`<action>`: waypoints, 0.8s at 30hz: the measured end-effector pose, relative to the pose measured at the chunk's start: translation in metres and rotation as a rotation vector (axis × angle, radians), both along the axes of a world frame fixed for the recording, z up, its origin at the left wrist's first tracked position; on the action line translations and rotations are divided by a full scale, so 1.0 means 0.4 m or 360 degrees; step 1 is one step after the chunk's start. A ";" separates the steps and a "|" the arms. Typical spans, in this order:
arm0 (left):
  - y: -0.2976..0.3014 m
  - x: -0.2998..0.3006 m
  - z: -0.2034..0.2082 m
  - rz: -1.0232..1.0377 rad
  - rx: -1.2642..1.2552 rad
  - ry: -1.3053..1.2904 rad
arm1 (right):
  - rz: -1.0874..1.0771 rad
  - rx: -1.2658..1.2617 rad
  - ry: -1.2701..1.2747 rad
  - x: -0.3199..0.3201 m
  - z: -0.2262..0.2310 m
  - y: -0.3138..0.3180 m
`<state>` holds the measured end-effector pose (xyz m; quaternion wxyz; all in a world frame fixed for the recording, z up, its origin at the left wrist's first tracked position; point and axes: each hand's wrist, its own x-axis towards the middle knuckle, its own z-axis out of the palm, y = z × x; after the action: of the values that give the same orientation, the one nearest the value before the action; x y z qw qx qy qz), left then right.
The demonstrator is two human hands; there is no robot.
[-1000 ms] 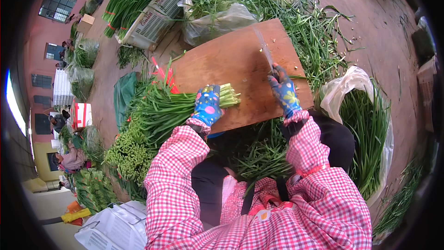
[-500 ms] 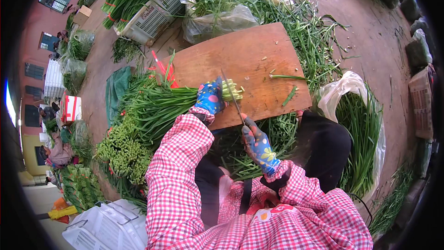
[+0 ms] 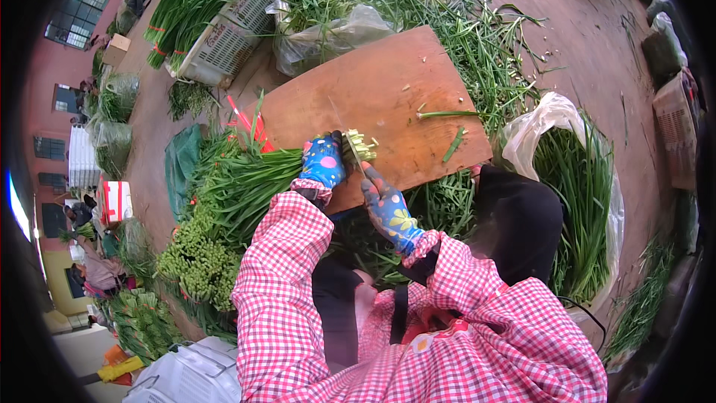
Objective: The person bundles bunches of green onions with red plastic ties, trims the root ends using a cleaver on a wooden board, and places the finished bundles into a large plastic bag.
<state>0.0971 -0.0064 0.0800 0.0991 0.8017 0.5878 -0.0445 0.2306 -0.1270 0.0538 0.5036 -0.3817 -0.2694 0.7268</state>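
My left hand (image 3: pixel 323 160), in a blue dotted glove, is closed around a bunch of long green chives (image 3: pixel 272 168) at the left edge of a brown wooden board (image 3: pixel 403 67). The pale stem ends poke out past its fingers onto the board. A long thin knife (image 3: pixel 353 152) is gripped in my right hand (image 3: pixel 388 207), which wears a blue flowered glove. Its blade lies across the stems, close beside my left fingers. One loose green stalk (image 3: pixel 447 113) and a few small cut bits are on the board's right part.
Budded green bundles (image 3: pixel 198 265) are piled at left, beside red ties (image 3: pixel 253 130). Chives fill a white crate (image 3: pixel 231 33) at the back left and a clear plastic bag (image 3: pixel 574 201) at right. Loose leaves (image 3: pixel 485 52) litter the floor behind the board. People sit far left.
My right hand has moved left and up, bringing the knife from just off the stem ends onto the stems. The whole view has shifted slightly; my left hand still holds the chives.
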 end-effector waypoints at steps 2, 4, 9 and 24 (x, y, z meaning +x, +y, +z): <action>-0.003 -0.005 -0.009 -0.0003 0.0038 0.0057 | -0.0016 0.0109 -0.0448 0.001 0.003 -0.017; -0.006 -0.010 -0.010 -0.0024 0.0065 0.0069 | -0.0132 0.0217 -0.0767 -0.001 -0.039 -0.062; 0.006 0.008 0.003 0.0018 -0.0087 0.0043 | -0.0075 0.0214 -0.0976 -0.010 -0.033 0.017; 0.006 0.035 0.036 0.0055 -0.0132 0.0261 | -0.0147 0.0095 -0.1049 -0.047 -0.076 0.104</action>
<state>0.1109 -0.0039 0.0943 0.0845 0.7802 0.6055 -0.1324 0.2117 -0.0854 0.0233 0.4329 -0.5930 -0.4214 0.5323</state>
